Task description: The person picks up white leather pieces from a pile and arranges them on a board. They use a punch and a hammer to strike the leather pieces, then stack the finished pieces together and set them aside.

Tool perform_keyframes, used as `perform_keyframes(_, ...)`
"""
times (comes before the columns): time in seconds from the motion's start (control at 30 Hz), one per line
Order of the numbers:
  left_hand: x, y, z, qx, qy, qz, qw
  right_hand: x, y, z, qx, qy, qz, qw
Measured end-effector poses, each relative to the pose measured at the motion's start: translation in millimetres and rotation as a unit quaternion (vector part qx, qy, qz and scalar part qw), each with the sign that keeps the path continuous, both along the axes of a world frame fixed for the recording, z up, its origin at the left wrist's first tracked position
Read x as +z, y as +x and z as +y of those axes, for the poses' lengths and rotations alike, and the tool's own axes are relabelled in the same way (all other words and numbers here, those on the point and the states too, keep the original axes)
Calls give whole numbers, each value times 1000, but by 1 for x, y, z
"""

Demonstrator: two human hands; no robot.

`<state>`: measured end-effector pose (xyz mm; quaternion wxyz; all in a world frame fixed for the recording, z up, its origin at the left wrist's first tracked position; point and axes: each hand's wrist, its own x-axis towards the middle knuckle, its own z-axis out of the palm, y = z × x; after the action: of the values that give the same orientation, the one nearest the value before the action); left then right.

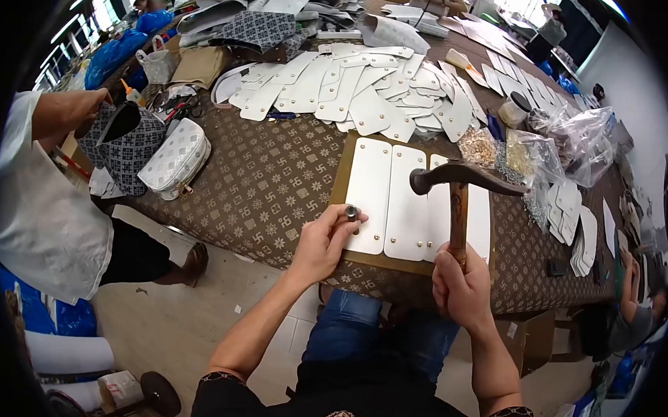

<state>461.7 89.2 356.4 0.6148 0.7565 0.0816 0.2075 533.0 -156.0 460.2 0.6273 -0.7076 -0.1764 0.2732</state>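
Observation:
My left hand [322, 242] pinches a short metal rivet setter [351, 214] at the lower left corner of a white panel [370, 185]. My right hand [462, 286] is wrapped round the wooden handle of a claw hammer [458, 215], whose dark head is raised over the panels on the right. Several such white panels lie side by side on a brown board [339, 197]. Brass-coloured studs show near the panels' corners. The hammer and my right hand partly hide the panels on the right.
Behind the board is a heap of studded white pieces [359, 82]. At right lie bags of small metal parts [520, 154], a jar [514, 110] and stacked white pieces [566, 208]. At left, a person [54, 203] handles a patterned bag [129, 146] near a white pouch [176, 159].

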Motion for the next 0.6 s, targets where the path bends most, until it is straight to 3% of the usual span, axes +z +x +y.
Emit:
perform_keyframes(0.13, 5, 20, -21, -40, -24, -65, 997, -26, 3, -18, 2, -41, 16, 999)
perform_keyframes(0.23, -5, 24, -23, -59, 22, -15, 998, -29, 1, -24, 25, -76, 18, 997)
perform_keyframes(0.33, -10, 25, -24, -72, 27, -7, 997, 13, 1, -27, 57, -111, 12, 992)
perform_keyframes(0.4, -11, 25, -24, -72, 47, -26, 996, 58, -1, -35, 50, -21, -115, 992)
perform_keyframes(0.47, -5, 23, -26, -68, 50, -23, 996, 77, -4, -35, -22, 307, -138, 941)
perform_keyframes(0.5, -3, 22, -27, -63, 54, -22, 996, 72, -4, -33, -21, 306, -137, 942)
perform_keyframes(0.53, -6, 22, -27, -61, 54, -22, 996, 60, -4, -32, 1, 181, -213, 960)
perform_keyframes(0.6, -13, 25, -28, -55, 49, -54, 996, 30, 1, -27, 42, -78, -354, 931)
